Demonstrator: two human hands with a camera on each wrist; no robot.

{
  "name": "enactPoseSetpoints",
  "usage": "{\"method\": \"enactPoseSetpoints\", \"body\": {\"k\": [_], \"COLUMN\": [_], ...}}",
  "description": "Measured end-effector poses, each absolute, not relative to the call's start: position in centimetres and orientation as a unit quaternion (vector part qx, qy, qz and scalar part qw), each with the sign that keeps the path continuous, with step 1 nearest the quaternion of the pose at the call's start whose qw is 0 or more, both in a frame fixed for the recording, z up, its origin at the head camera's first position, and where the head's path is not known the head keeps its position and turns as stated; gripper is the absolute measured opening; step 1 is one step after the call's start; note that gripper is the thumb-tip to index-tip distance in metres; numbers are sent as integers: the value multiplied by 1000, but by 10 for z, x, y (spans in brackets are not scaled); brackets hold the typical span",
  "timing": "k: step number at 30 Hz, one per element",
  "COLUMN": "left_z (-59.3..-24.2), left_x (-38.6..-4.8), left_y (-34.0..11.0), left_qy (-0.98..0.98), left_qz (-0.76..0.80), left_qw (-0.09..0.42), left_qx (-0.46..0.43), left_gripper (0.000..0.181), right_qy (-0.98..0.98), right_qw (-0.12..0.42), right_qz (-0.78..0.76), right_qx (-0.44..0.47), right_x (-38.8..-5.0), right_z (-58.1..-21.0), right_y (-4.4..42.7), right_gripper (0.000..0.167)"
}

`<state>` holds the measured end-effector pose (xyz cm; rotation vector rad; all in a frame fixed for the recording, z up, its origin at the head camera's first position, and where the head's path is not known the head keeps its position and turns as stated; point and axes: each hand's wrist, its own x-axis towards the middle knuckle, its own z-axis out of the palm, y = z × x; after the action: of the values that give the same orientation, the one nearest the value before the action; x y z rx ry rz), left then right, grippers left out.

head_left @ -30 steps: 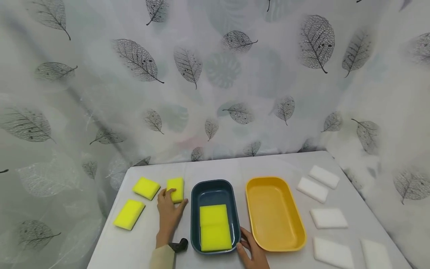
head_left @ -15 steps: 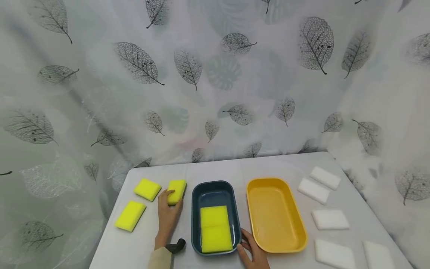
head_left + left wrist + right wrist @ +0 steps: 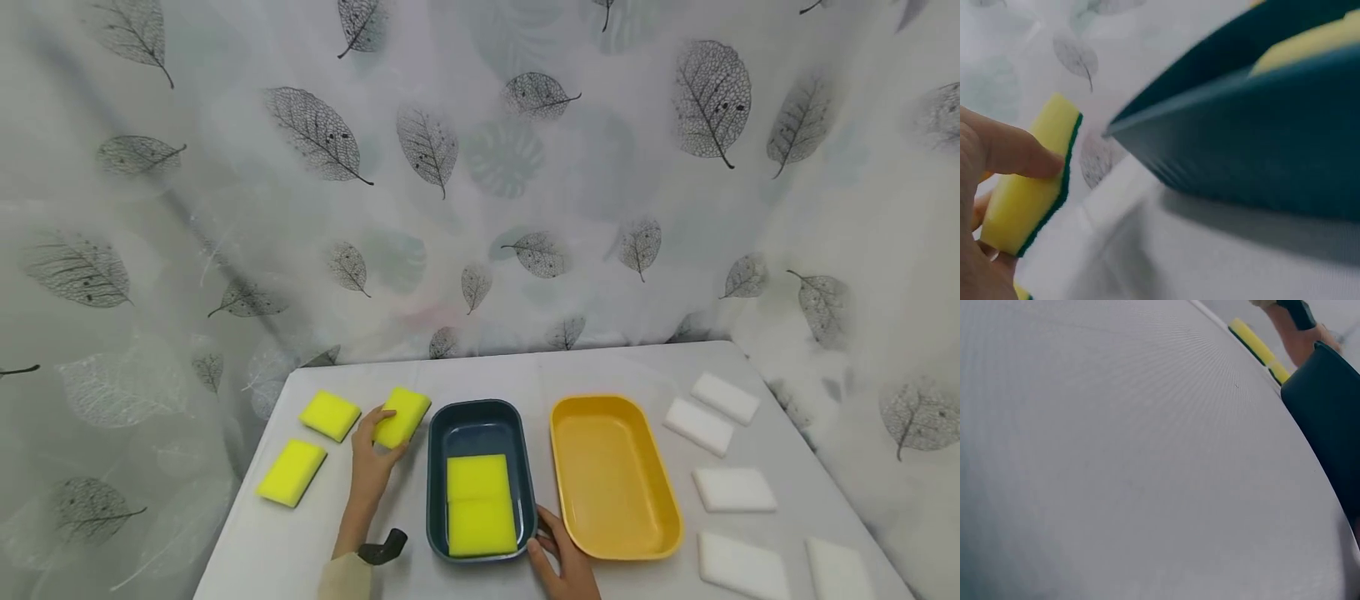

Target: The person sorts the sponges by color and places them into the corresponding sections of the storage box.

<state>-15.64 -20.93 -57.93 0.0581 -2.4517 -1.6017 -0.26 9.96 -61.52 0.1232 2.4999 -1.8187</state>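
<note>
My left hand (image 3: 369, 471) pinches a yellow scouring sponge (image 3: 406, 416) between thumb and fingers, left of the dark blue tray (image 3: 480, 562). In the left wrist view, that sponge (image 3: 1041, 181) is tilted, its green scouring side facing the tray (image 3: 1254, 137). Two yellow sponges, a front one (image 3: 482, 529) and one behind it (image 3: 477, 477), lie inside the tray. At the tray's front right corner, my right hand (image 3: 564, 560) holds the rim with bent fingers and thumb. The right wrist view shows mostly white table and the tray's wall (image 3: 1329, 419).
Two more yellow sponges, a rear one (image 3: 330, 415) and a nearer one (image 3: 292, 472), lie at the left. A yellow-orange tray (image 3: 617, 483) stands right of the blue one. Several white sponge blocks (image 3: 735, 488) lie along the table's (image 3: 637, 362) right side. A leaf-print curtain (image 3: 480, 208) hangs behind.
My left hand has taken hold of the sponge and lifted it, tilting it and shifting it right toward the blue tray. The right hand stays at the tray's corner.
</note>
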Motion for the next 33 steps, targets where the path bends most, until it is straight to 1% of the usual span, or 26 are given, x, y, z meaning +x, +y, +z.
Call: {"method": "enactPoseSetpoints", "body": {"k": [2,5,9,14,23,25,31,33], "left_z": [-571,-557,-535,-517,-531,-534,-539,-541], "left_x": [-155,-153,-150,-142,-142,-144,-151,-151], "left_y": [-206,-198,-190,-181,-149,-143,-138,-139], "left_qy": [-836,-853,-869,-889,-933,-938,-947,-946], "left_qz": [-539,-515,-489,-446,-289,-255,-167,-145], "left_qw": [98,85,76,74,83,92,126,132], "left_qx": [16,4,-21,-71,-196,-214,-246,-259], "left_gripper": [64,67,69,69,62,60,44,41], "right_qy": [806,805,805,806,801,800,798,798], "right_qw": [32,29,13,30,64,68,62,74], "right_qz": [-589,-590,-591,-591,-594,-594,-597,-595], "right_qx": [47,49,37,35,41,39,48,61], "right_x": [-3,-5,-11,-10,-8,-9,-8,-5], "right_z": [-614,-613,-613,-610,-609,-607,-606,-606], "right_y": [99,98,97,94,100,103,100,97], "right_gripper": [57,57,55,58,63,65,63,64]}}
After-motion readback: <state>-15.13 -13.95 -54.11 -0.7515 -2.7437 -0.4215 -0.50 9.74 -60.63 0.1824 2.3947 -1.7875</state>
